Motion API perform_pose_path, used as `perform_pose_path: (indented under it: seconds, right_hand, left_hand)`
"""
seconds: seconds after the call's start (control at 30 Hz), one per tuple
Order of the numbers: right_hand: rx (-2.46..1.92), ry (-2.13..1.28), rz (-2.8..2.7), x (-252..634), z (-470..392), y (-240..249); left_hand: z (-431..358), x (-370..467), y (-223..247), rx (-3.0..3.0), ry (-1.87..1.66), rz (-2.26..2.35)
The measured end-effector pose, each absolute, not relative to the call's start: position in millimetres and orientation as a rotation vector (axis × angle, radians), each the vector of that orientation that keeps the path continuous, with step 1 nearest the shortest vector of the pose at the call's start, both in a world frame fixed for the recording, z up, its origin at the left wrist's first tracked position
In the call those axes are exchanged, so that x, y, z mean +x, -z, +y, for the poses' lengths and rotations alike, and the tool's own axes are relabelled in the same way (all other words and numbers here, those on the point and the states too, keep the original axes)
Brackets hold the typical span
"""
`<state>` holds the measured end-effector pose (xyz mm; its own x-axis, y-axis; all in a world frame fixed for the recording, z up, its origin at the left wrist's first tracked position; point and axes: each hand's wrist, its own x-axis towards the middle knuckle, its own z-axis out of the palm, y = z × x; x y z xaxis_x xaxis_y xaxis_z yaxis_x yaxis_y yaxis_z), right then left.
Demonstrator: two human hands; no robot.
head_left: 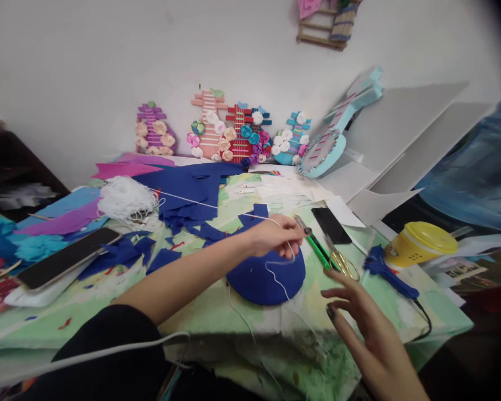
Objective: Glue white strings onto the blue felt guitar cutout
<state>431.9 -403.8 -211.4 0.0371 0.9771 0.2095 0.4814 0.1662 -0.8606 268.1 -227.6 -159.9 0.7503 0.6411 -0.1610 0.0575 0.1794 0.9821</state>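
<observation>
My left hand (278, 236) is closed on a white string (192, 199), pinched between the fingers above a round blue felt-like piece (267, 281). The string runs back to a loose white skein (127, 199) at the left. Loose string also trails over the blue piece and hangs past the table's front edge. My right hand (361, 320) is held out with its fingers apart, holding nothing, near the table edge. Beyond its fingertips lie gold-handled scissors (343, 264) and a green utility knife (317, 250).
A blue glue gun (390, 273) lies beside a yellow tub (421, 243) on the right. A black phone (331, 225) rests behind the scissors. Blue scraps (183, 192) and another phone (69, 259) cover the left. Decorated guitar shapes (240, 136) lean on the wall.
</observation>
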Motion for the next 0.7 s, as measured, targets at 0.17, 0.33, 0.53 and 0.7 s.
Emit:
perform_pose_path:
  seconds: [0.17,0.33,0.53,0.7]
  right_hand:
    - [-1.234,-1.237,-1.267,372,-355,222]
    - [-1.285,-1.251,-1.304,365,-358,226]
    - [-1.318,-0.892,-1.305,396,-371,194]
    - [-1.27,-0.939,-1.553,405,-394,179]
  left_hand:
    - [-243,276,171,1.247,-0.394,0.539]
    - [-212,250,169,1.146,-0.548,0.649]
    - [-217,189,151,1.391,0.327,0.443]
    - [-240,132,142,1.641,0.005,0.728]
